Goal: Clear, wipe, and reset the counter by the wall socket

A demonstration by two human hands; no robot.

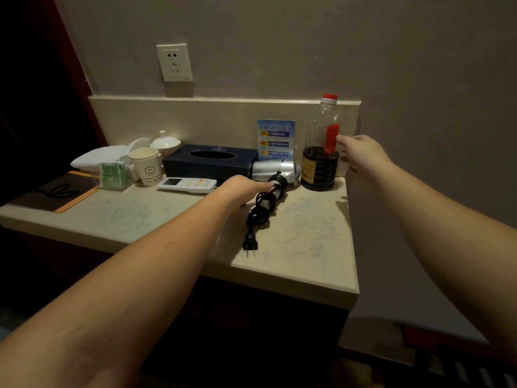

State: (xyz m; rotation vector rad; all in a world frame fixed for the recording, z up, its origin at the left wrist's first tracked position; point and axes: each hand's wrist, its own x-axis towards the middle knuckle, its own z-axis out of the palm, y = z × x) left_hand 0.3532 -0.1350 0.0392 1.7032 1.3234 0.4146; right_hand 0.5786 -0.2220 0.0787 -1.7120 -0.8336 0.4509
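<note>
The worktop (302,242) by the wall socket (174,62) is still full of stuff, so I'd say the clearing part is only starting, no wiping yet. The left hand (246,189) lies on the hair dryer (275,175) handle, where the black cord (258,211) is wound round it; fingers look mostly straight w/ tips touching it, so not a real grip yet, I think. The dryer lies on its side near the right end, silver head toward the wall, plug (250,245) pointing at the front edge. Cord is wrapped up, prob. so it won't drag when lifted. The right hand (361,152) is up in the air, fingers out and loose, holding nothing, its tips just at the red handle of the big bottle (321,152). The bottle stands up in the back right corner, dark liquid low inside, red cap on. It may be heavy at the bottom, so the handle is the good place to grab. Going left: a blue sign card (276,140) leans on the back ledge, a dark tissue box (209,163) is next to the dryer head, a white remote (187,185) lies in front of it. Then a smiley paper cup (147,166), green packets in a clear holder (112,176), a white lidded cup (165,142), a folded white towel (100,159), and a dark folder w/ orange edge (53,193) at the far left.
</note>
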